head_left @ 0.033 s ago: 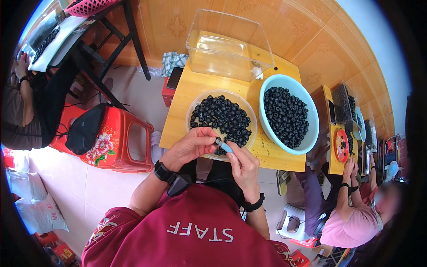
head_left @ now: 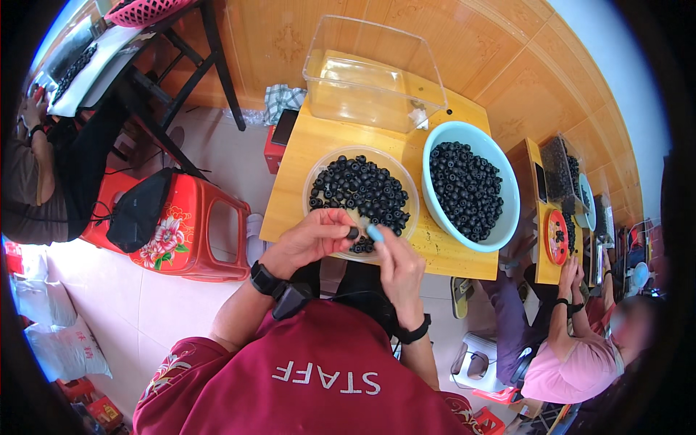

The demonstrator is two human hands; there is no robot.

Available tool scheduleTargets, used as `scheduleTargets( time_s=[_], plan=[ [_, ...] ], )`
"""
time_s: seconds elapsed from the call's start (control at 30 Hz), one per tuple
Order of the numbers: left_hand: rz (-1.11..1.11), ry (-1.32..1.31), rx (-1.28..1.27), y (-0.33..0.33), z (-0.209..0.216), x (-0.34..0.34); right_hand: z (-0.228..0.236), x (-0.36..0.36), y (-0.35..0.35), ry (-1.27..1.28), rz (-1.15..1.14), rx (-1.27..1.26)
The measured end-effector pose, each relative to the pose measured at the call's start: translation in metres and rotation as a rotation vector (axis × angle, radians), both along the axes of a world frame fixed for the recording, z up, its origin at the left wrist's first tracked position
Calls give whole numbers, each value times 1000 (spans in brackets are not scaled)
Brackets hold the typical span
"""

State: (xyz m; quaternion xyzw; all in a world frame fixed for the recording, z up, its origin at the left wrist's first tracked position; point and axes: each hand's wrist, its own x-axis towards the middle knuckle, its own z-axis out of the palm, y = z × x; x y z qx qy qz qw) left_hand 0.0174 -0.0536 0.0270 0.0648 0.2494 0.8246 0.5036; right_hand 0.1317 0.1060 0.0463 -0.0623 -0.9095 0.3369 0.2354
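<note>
My left hand (head_left: 319,233) is closed, pinching one small round black piece (head_left: 353,233) between thumb and fingertips. Just to its right, my right hand (head_left: 400,272) grips a small tool with a light blue handle (head_left: 375,233); its tip is hard to make out, and it stands apart from the piece. Both hands hover over the near edge of a shallow clear round tray (head_left: 310,168), which holds many similar black pieces (head_left: 359,181), some with a hole in the end. A light blue basin (head_left: 510,206) full of the same pieces stands on the right.
A clear rectangular bin (head_left: 373,80) stands at the back of the yellow table (head_left: 290,190), near a checked cloth (head_left: 281,101). A red stool (head_left: 190,235) with a black bag (head_left: 139,210) is at left. Other people sit at both sides, one in a pink shirt (head_left: 576,371).
The blue-handled tool has drawn slightly away from the black piece, my right hand shifting a little right. My left hand keeps its pinch, and the piece shows more fully.
</note>
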Motion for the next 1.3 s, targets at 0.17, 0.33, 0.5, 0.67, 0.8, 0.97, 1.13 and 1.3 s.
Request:
scheduleTargets(
  time_s=[0.17, 0.33, 0.5, 0.67, 0.8, 0.97, 1.13, 1.3],
  plan=[
    [-90, 58, 52, -4, 7, 1, -2, 0, 22, -15, -115, -73],
    [-52, 26, 12, -1, 6, 4, 21, -6, -9, -77, -39, -407],
    [-17, 106, -97, 2, 5, 7, 18, -9, -20, -116, 93, -687],
    [-71, 161, -119, -2, 9, 5, 26, -12, -25, -163, 113, -1090],
    [-113, 133, -111, -5, 5, 6, 13, -9, -20, -270, 99, -1068],
    [-92, 111, -101, -1, -5, 6, 16, -7, -29, -208, 125, -872],
    [-81, 78, -163, 3, -7, 14, 8, -5, -25, -201, 89, -919],
    [87, 249, -303, -4, -2, 3, 19, -8, 34, -160, -113, -605]
  ],
)
